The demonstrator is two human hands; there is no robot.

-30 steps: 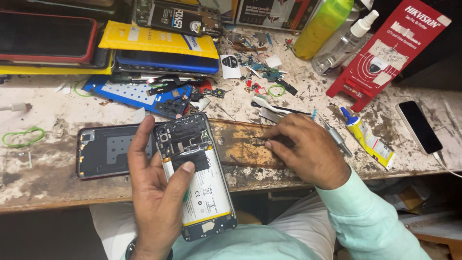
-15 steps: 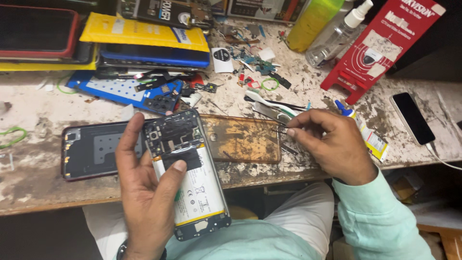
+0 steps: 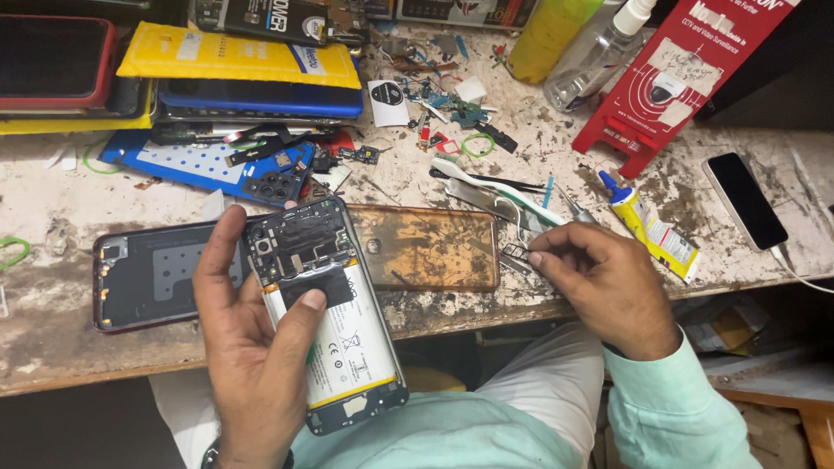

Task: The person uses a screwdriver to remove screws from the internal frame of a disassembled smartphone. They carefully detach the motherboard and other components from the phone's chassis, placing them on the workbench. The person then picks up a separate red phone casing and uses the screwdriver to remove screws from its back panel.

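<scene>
Left hand [image 3: 256,365] grips an opened smartphone [image 3: 326,313] over the bench's [image 3: 52,347] front edge, camera end pointing away, long axis near-vertical; right hand [image 3: 608,287] pinches a small metal part [image 3: 514,252] amid crowded clutter.

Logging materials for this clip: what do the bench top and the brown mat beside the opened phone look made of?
Bench top: looks like wood with worn whitish paint, judging by the bare brown edge and the stains. Brown mat: glossy, rounded corners, mottled rust-like staining; could be plastic or metal, unclear. The left hand holds the opened phone.
</scene>
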